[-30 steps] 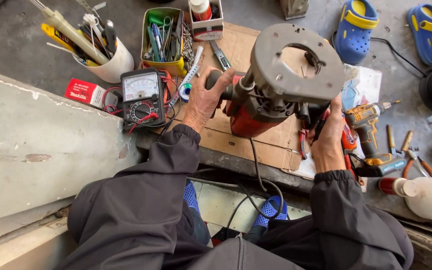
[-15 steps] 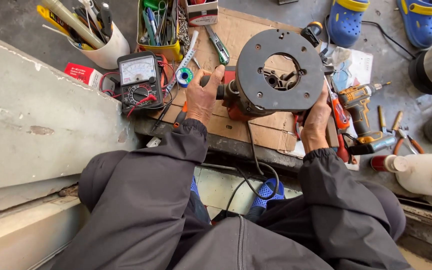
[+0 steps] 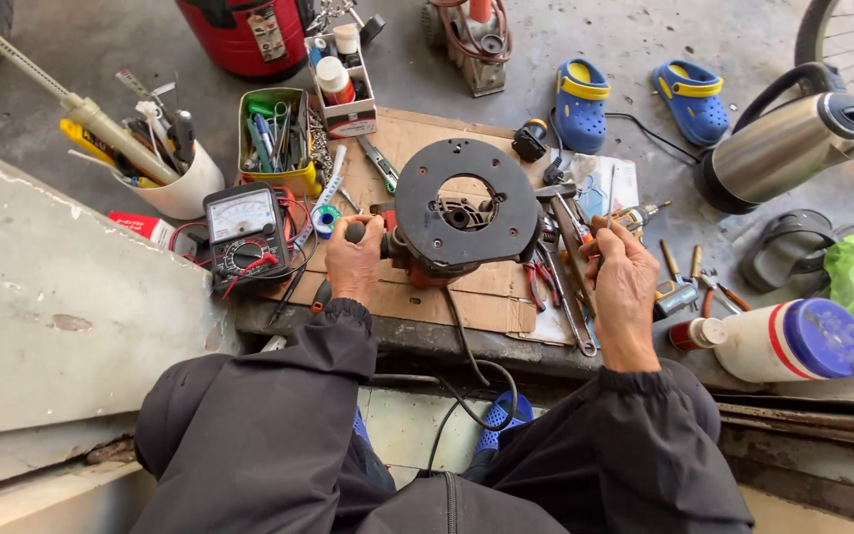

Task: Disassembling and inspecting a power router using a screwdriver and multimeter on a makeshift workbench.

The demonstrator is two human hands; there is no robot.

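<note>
- Router (image 3: 462, 222), a red-bodied power tool, stands upside down on a sheet of cardboard (image 3: 467, 302), its round black base plate facing up and its black cord trailing down toward the person's lap.
- Left hand (image 3: 355, 262) is clamped around the router's side handle, fingers curled tight.
- Right hand (image 3: 623, 282) hovers just right of the router, fingers pinched together on a thin metal rod (image 3: 611, 198) that points upward.
- Pliers (image 3: 543, 282) with red grips and a long wrench (image 3: 570, 247) lie between the router and the right hand.
- Analog multimeter (image 3: 244, 237) sits just left of the left hand, its red and black leads coiled beside it.
- Yellow bin of small tools (image 3: 277, 143) and a white tub (image 3: 182, 183) stuffed with tools stand farther left.
- Steel kettle (image 3: 778, 148) and blue clogs (image 3: 635, 99) rest on the floor, well beyond the worktop.
</note>
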